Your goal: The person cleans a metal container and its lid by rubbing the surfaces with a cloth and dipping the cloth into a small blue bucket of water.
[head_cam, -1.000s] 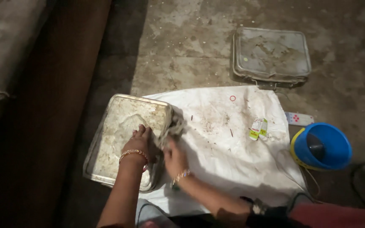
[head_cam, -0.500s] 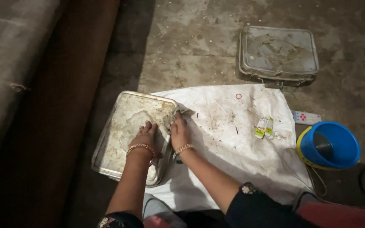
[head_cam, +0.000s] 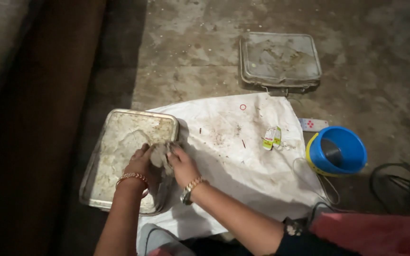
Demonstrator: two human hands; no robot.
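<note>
A dusty metal tray (head_cam: pixel 115 142) lies on the left edge of a stained white sack (head_cam: pixel 243 161) spread on the floor. Both hands meet at the tray's right rim around a grey lump of clay-like material (head_cam: pixel 159 155). My left hand (head_cam: pixel 141 163), with a gold bangle on the wrist, presses it from the left. My right hand (head_cam: pixel 182 165), wearing a wristwatch, grips it from the right. The lump's underside is hidden by the fingers.
A second square metal tray (head_cam: pixel 281 61) sits farther away on the concrete floor. A blue bowl with a yellow rim (head_cam: pixel 338 152) stands right of the sack, beside a small white packet (head_cam: pixel 313 124) and black cables (head_cam: pixel 404 178). Small green-and-white sachets (head_cam: pixel 271 137) lie on the sack.
The hands have stayed at the tray's right rim and closed more tightly around the grey lump. The view has shifted slightly.
</note>
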